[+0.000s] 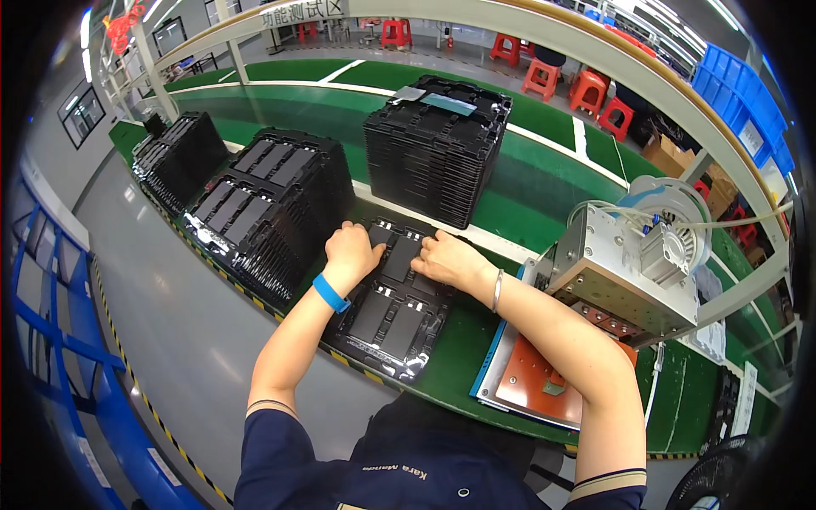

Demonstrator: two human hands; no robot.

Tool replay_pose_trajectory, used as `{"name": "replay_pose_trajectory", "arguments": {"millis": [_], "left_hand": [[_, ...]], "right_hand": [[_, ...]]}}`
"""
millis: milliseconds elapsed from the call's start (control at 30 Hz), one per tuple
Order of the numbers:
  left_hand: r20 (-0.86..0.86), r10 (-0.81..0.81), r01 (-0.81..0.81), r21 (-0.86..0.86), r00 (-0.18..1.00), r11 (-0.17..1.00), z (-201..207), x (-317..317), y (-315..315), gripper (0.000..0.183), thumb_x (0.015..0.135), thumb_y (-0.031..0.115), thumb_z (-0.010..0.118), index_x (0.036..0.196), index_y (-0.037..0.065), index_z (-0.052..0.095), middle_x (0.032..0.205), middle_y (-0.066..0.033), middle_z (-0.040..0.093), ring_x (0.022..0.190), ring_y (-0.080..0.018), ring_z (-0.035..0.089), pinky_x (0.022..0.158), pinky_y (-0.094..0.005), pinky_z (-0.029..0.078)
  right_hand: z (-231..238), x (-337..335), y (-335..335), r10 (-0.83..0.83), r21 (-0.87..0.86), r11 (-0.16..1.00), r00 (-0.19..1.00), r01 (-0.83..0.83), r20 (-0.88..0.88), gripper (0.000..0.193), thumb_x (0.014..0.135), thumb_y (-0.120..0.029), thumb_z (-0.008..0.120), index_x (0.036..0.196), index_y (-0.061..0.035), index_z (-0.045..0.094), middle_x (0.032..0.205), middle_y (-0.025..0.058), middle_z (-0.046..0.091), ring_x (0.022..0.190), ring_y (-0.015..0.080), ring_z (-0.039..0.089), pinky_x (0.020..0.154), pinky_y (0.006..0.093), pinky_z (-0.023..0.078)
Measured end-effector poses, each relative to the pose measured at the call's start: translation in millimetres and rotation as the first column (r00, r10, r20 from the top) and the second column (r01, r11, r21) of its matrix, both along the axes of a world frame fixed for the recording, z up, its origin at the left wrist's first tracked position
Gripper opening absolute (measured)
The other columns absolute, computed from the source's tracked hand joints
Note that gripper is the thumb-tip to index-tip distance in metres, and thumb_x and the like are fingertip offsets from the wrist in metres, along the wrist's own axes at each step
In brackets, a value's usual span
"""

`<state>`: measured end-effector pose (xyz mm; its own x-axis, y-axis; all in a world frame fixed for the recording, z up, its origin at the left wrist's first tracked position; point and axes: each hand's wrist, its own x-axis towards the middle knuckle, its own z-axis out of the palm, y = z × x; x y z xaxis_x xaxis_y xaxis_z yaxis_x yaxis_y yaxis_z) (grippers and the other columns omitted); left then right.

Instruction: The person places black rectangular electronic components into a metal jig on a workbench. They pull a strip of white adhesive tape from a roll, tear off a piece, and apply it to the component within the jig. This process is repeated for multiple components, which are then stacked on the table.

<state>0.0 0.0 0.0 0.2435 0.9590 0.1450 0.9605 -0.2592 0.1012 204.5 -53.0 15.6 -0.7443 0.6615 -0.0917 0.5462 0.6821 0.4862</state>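
A black moulded plastic tray (351,332) lies in front of me, with flat dark rectangular pieces that look like battery packs (402,330) in its pockets. Small white tabs show at their ends. Over the tray's far left part, my left hand (349,253) is closed, its thumb against a pack. Across from it, my right hand (452,259) bends its fingers down at the far right pocket, beside another pack (401,257). Whatever either hand grips is hidden by the fingers.
A tall stack of black trays (433,153) stands beyond my hands; more filled stacks (270,212) line the left. At right, a metal press-like fixture (629,268) stands behind an orange plate (537,382) on the green bench. A blue rack (64,340) is at far left.
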Motion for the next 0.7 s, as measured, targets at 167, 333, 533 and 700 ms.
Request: {"name": "replay_pose_trajectory", "arguments": {"millis": [167, 333, 533, 700], "left_hand": [[0.059, 0.035, -0.030, -0.077, 0.998, 0.997, -2, 8, 1, 0.058, 0.075, 0.048, 0.076, 0.097, -0.005, 0.067, 0.104, -0.0228, 0.067, 0.093, -0.0373, 0.069, 0.081, -0.0428, 0.057], [0.183, 0.022, 0.001, -0.125, 0.983, 0.992, 3, -2, 11, 0.052, 0.069, 0.048, 0.080, 0.086, 0.001, 0.067, 0.082, -0.0173, 0.070, 0.084, -0.0340, 0.070, 0.075, -0.0407, 0.055], [0.555, -0.095, 0.198, -0.127, 0.826, 0.972, -4, -21, 24, 0.031, 0.079, 0.029, 0.076, 0.071, 0.001, 0.064, 0.056, -0.0087, 0.057, 0.053, -0.0168, 0.054, 0.052, -0.0343, 0.041], [0.862, 0.038, 0.495, -0.325, 0.505, 0.806, 19, -16, -19, 0.032, 0.087, 0.022, 0.074, 0.068, 0.009, 0.053, 0.056, 0.0085, 0.043, 0.052, -0.0004, 0.037, 0.045, -0.0232, 0.026]], "right_hand": [[-12, 13, 6, 0.108, 0.063, 0.992, 0.994, -0.109, 0.016, 0.010, 0.092, -0.022, 0.054, 0.095, -0.0154, 0.061, 0.089, 0.0028, 0.071, 0.095, 0.0184, 0.065, 0.075, 0.0318, 0.045], [-16, 9, 6, 0.074, 0.079, 0.994, 0.997, -0.072, -0.017, 0.008, 0.093, -0.021, 0.053, 0.094, -0.0151, 0.059, 0.086, 0.0029, 0.070, 0.094, 0.0189, 0.065, 0.074, 0.0320, 0.045], [9, 3, -17, 0.063, 0.141, 0.989, 0.996, -0.055, -0.059, 0.017, 0.088, -0.024, 0.059, 0.083, -0.0115, 0.069, 0.074, -0.0005, 0.068, 0.091, 0.0204, 0.065, 0.079, 0.0334, 0.047], [79, 33, -94, 0.138, 0.222, 0.972, 0.943, -0.071, -0.304, 0.014, 0.083, -0.019, 0.061, 0.089, -0.0088, 0.069, 0.090, -0.0006, 0.063, 0.091, 0.0138, 0.053, 0.072, 0.0293, 0.041]]}}
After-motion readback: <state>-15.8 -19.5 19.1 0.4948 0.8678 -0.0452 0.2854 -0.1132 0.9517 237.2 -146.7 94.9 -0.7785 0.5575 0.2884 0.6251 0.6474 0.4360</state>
